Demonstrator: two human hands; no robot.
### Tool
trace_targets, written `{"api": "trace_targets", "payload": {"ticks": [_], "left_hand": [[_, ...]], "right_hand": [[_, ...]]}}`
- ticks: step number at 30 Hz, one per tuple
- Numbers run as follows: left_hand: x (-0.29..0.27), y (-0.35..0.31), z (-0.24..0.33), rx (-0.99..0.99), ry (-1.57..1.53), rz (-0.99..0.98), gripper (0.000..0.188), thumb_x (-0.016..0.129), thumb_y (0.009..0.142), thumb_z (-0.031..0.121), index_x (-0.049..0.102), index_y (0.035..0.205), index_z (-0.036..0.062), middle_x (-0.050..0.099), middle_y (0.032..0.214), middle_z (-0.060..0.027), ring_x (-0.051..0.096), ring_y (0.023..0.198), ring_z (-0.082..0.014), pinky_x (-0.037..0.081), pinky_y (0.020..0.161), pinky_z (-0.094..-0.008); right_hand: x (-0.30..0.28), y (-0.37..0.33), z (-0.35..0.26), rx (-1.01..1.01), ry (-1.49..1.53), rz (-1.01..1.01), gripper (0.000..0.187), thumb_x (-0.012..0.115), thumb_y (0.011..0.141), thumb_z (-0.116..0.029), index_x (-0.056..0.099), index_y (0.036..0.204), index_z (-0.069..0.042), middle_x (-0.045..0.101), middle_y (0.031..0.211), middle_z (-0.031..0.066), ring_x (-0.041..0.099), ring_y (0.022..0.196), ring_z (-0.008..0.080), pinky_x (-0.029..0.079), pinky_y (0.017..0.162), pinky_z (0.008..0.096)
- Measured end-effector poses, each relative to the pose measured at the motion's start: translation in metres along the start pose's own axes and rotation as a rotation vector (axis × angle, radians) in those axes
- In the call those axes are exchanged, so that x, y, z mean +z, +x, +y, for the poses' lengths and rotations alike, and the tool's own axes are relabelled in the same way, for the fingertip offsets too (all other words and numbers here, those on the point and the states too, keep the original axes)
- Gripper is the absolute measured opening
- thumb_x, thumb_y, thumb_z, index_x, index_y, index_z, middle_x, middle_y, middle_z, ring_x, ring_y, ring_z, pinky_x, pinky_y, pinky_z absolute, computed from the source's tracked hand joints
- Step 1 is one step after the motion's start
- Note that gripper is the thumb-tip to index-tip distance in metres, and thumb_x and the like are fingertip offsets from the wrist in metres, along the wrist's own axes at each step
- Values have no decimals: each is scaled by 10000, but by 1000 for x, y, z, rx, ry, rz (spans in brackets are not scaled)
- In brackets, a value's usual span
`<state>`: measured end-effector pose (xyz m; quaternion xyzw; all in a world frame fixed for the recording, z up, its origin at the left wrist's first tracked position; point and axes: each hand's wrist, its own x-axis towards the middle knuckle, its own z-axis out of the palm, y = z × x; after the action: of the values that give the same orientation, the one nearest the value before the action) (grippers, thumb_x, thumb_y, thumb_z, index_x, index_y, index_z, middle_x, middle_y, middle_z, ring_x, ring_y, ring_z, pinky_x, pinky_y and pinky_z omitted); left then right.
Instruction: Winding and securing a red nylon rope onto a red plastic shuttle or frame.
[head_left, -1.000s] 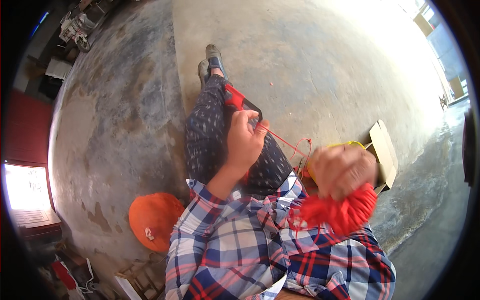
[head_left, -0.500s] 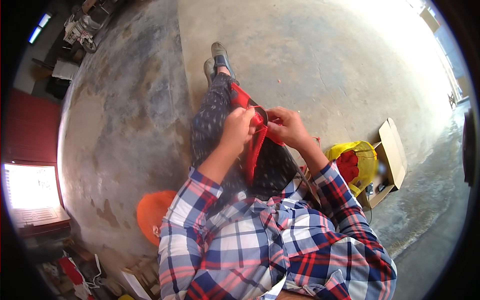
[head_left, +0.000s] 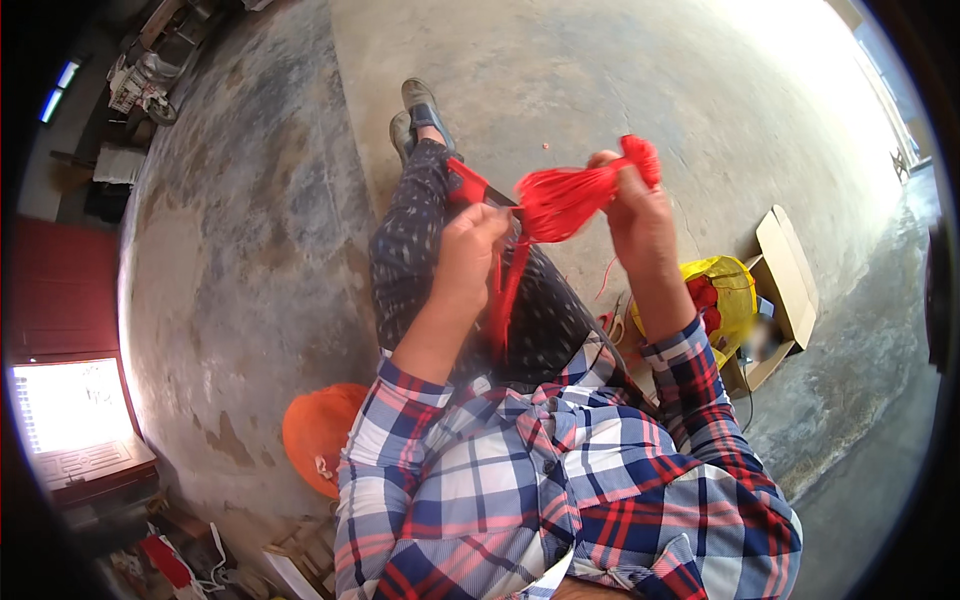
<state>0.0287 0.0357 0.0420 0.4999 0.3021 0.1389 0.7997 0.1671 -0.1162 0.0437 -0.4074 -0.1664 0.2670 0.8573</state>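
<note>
We see the right hand [head_left: 642,222] clasping the red bundle [head_left: 565,203] at its narrow neck, above the lap; this grip probably keeps the strands together. The left hand [head_left: 463,255] appears to pinch a thin red strand, perhaps to steady it, while the dark trousers [head_left: 405,265] seem to serve as a rest for the red-and-black piece [head_left: 466,184]. We cannot trace how bundle and piece join. The yellow bag [head_left: 742,300] partly hides its red contents; inside the cardboard box [head_left: 788,265], a patch is blurred.
</note>
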Motion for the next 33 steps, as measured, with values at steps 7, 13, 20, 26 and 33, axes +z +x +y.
{"api": "trace_targets", "payload": {"ticks": [7, 13, 20, 26, 33], "left_hand": [[3, 16, -14, -320, -165, -82, 180, 490, 882, 205, 568, 904, 44, 612, 700, -101, 551, 571, -176, 445, 565, -298], [-12, 12, -24, -318, -240, -139, 193, 501, 731, 146, 570, 859, 19, 499, 578, -41, 441, 461, -134, 316, 411, -254], [-32, 4, -45, -131, -269, -61, 263, 424, 824, 204, 581, 827, -6, 411, 491, -3, 352, 391, -111, 238, 387, -269], [9, 9, -64, 85, 128, 5, 317, 357, 876, 170, 591, 763, -12, 426, 486, -9, 336, 392, -96, 265, 395, -265], [-57, 43, -132, 1107, 842, 132, 294, 372, 871, 132, 580, 725, -15, 456, 533, -11, 405, 417, -91, 296, 411, -246]], "right_hand": [[-66, -32, -37, 212, 478, -391, 351, 427, 1003, -393, 544, 1098, -75, 614, 868, 53, 636, 754, 232, 536, 742, 438], [-52, -118, -14, 404, 160, 458, 242, 540, 958, -339, 556, 927, -99, 523, 636, 18, 482, 514, 151, 423, 505, 292], [-151, -118, -42, 88, 204, 847, 292, 434, 999, -392, 566, 1102, -152, 538, 685, -40, 516, 516, 96, 505, 525, 256], [-132, -111, 34, 285, 233, 400, 243, 472, 966, -229, 577, 1131, -86, 626, 843, 28, 628, 721, 183, 552, 629, 356], [-53, -86, 42, 615, 290, 179, 367, 488, 937, -272, 557, 1160, 11, 654, 928, 125, 653, 748, 256, 548, 707, 403]]}}
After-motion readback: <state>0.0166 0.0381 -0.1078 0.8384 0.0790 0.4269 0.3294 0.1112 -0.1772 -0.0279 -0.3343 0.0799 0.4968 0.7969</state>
